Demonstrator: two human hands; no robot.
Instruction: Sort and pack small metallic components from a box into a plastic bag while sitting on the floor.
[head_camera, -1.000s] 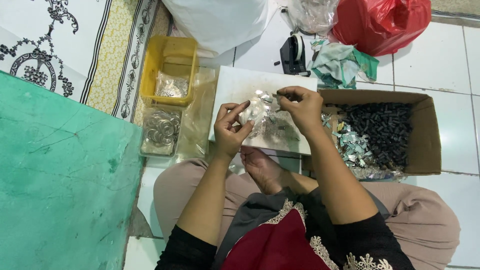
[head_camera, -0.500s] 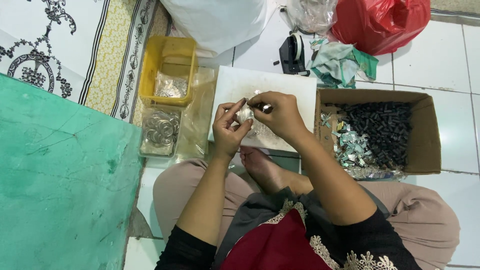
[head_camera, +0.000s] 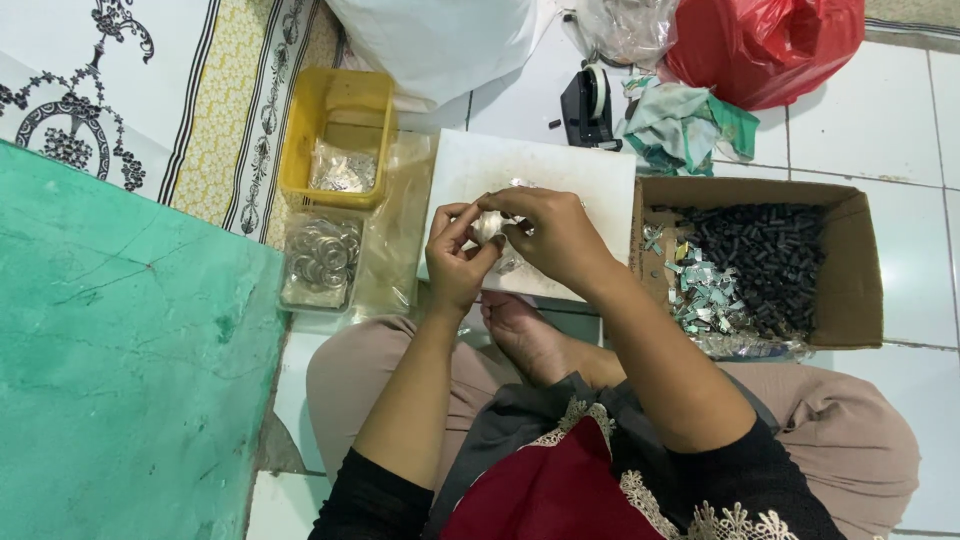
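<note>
Both hands meet over the white rectangular board (head_camera: 540, 170). Left hand (head_camera: 458, 262) and right hand (head_camera: 552, 232) pinch a small clear crinkled plastic packet (head_camera: 490, 228) between closed fingertips. Step in hand: packet handling. Cardboard box of dark small parts (head_camera: 770, 262) sits to the right.

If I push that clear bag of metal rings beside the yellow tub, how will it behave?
The clear bag of metal rings looks packed full, so probably heavy for its size. Its thin film likely sags and slides rather than rolls. It lies flat below the yellow tub, unlikely to tip.
</note>
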